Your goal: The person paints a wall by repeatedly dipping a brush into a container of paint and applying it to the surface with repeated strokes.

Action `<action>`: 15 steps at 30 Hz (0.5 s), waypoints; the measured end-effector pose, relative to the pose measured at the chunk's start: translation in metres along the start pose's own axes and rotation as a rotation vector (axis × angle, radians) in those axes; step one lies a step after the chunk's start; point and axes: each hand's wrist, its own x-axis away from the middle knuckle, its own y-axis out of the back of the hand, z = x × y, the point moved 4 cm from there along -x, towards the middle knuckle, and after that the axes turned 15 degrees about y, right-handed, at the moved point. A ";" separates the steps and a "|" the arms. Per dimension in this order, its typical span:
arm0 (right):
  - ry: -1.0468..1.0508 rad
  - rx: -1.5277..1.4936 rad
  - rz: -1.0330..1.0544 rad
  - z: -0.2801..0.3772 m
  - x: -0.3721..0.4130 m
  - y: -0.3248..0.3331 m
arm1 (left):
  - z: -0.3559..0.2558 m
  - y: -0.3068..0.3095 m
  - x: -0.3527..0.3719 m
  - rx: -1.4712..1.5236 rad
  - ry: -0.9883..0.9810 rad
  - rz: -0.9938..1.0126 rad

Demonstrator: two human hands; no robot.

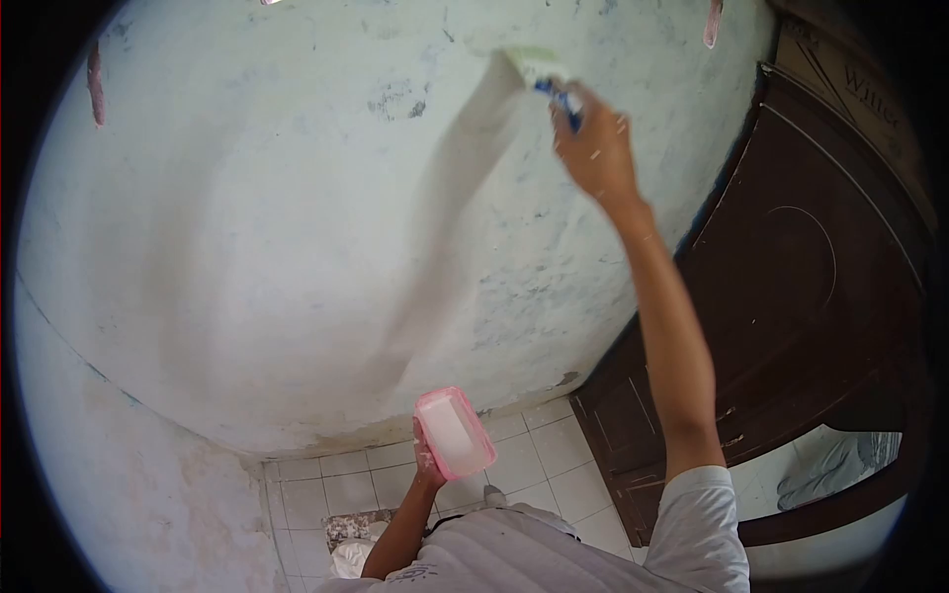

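My right hand (599,148) is raised high against the pale wall (326,198), its fingers wrapped around the blue handle of a paintbrush (570,111). The brush head is blurred and appears to meet the wall beside a wet-looking greenish streak (532,55). White paint flecks dot the hand and forearm. Low in front of my body, my left hand (426,457) grips a pink plastic tub (482,435) by its left side. White paint (454,431) lies inside the tub, which faces up toward me.
A dark brown wooden cabinet (781,277) with an oval mirror (820,474) stands along the right, a cardboard box (840,84) on top. White floor tiles (563,445) run below the wall. A paint-spattered item (353,526) and a white plastic bag (352,559) lie near my left arm.
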 end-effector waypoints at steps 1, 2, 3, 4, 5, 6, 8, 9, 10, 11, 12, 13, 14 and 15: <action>0.059 0.096 -0.061 -0.012 0.018 -0.030 | 0.000 0.011 -0.004 -0.011 0.005 0.002; 0.066 0.123 -0.049 -0.016 0.045 -0.059 | 0.001 0.018 -0.006 -0.024 0.010 0.005; 0.071 0.155 -0.041 -0.014 0.078 -0.085 | 0.001 0.018 -0.004 -0.018 0.005 -0.013; 0.030 0.132 -0.029 -0.011 0.109 -0.106 | 0.000 0.014 0.000 -0.015 0.000 -0.028; -0.009 0.108 -0.022 -0.010 0.136 -0.122 | -0.002 0.011 -0.002 -0.016 -0.009 -0.040; -0.031 0.101 0.020 -0.011 0.163 -0.138 | -0.004 0.010 -0.003 -0.030 -0.037 -0.054; -0.133 0.051 0.188 -0.006 0.200 -0.155 | -0.005 0.010 -0.001 -0.062 -0.090 -0.092; -0.209 0.012 0.318 -0.003 0.216 -0.157 | -0.006 0.003 0.002 -0.075 -0.092 -0.093; -0.289 -0.028 0.449 -0.002 0.230 -0.159 | -0.008 -0.006 0.005 -0.088 -0.091 -0.096; -0.310 -0.056 0.610 -0.004 0.240 -0.159 | -0.008 -0.012 0.009 -0.101 -0.087 -0.097; -0.330 -0.083 0.770 -0.008 0.248 -0.158 | -0.008 -0.012 0.011 -0.109 -0.090 -0.089; -0.350 -0.112 0.927 -0.012 0.256 -0.158 | -0.010 -0.012 0.012 -0.119 -0.092 -0.081; -0.337 -0.123 0.910 -0.022 0.249 -0.160 | -0.013 -0.013 0.010 -0.126 -0.097 -0.069; -0.325 -0.137 0.897 -0.042 0.240 -0.170 | -0.014 -0.013 0.010 -0.131 -0.100 -0.062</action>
